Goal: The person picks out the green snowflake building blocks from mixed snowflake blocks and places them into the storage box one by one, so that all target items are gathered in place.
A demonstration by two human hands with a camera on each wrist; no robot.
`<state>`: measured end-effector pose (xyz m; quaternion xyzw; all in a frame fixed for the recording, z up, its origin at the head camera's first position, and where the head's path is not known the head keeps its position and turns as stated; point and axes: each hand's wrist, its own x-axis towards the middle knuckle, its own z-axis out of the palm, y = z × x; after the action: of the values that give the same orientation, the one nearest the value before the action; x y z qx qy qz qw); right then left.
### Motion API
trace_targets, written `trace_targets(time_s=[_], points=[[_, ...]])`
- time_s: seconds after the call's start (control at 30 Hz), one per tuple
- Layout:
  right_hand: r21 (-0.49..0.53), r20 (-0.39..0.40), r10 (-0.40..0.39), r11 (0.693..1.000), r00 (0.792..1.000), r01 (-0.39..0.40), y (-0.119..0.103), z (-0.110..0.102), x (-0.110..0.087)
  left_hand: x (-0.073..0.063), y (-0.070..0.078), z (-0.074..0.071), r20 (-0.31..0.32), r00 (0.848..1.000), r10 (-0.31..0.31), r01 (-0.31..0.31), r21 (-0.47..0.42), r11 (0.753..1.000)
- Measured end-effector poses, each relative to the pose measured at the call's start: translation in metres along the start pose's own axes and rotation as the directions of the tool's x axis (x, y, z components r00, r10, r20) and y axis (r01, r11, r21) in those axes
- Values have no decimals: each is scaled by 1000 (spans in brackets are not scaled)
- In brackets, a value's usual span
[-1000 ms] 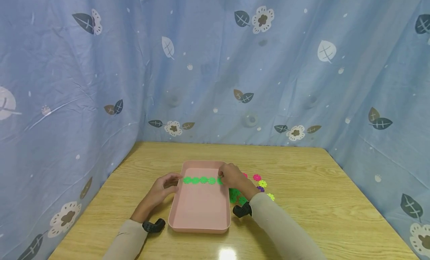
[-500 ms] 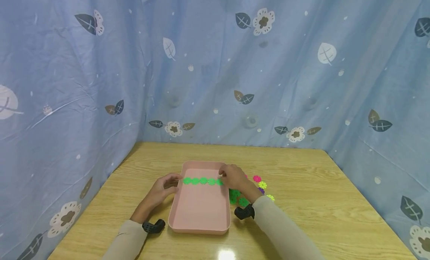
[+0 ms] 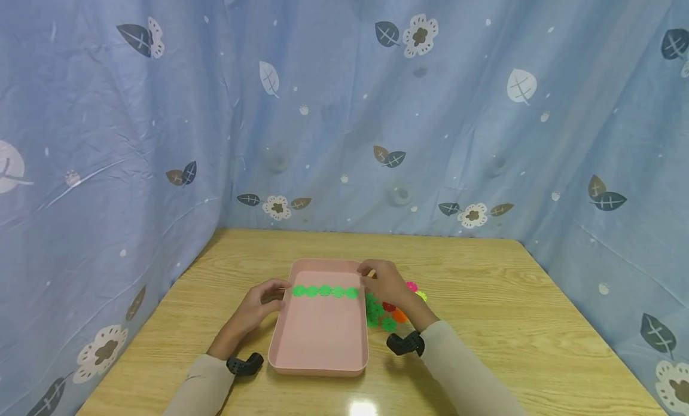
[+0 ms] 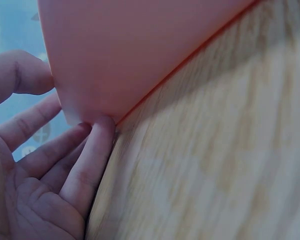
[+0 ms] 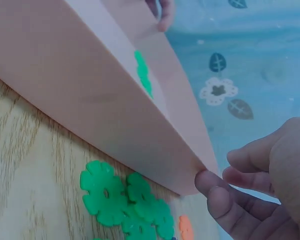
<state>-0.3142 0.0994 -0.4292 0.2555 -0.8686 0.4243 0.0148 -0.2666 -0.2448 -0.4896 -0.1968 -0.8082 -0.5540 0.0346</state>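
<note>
A pink rectangular tray point(image 3: 323, 339) lies in the middle of the table. Across its far half runs a row of several green flower-shaped plastic pieces point(image 3: 325, 290). My left hand point(image 3: 256, 303) rests against the tray's left side; in the left wrist view, its loosely bent fingers point(image 4: 97, 145) touch the outer wall. Over the far right part of the rim is my right hand point(image 3: 386, 283), holding no piece, with a fingertip right at the rim in the right wrist view. More green flower pieces point(image 5: 104, 192) lie on the table beside the tray's right wall.
Red point(image 3: 389, 306), orange point(image 3: 400, 315), pink point(image 3: 411, 286) and yellow point(image 3: 422, 296) pieces lie right of the tray, partly hidden by my right forearm. A blue patterned curtain point(image 3: 344, 105) hangs behind the wooden table point(image 3: 473, 320).
My right hand has let go of the green flower piece at the right end of the row and moved right, out to the rim. My left hand stays in place.
</note>
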Motion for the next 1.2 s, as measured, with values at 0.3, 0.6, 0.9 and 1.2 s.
trace_targets(time_s=[0.3,0.6,0.9,1.2], points=[[158,-57,47,987,997,-38,6,-3,-12,-2,0,-1,-9,1000,19,-19,0,1000],[50,-64,73,996,995,-70,14,1,-22,-3,2,1,-4,1000,2,-3,-18,1000],[-33,-30,69,997,997,-70,15,9,-28,-3,3,0,-5,1000,-4,4,-1,1000],[-151,-6,53,987,999,-53,17,17,-31,0,2,1,-11,1000,-20,21,7,1000]])
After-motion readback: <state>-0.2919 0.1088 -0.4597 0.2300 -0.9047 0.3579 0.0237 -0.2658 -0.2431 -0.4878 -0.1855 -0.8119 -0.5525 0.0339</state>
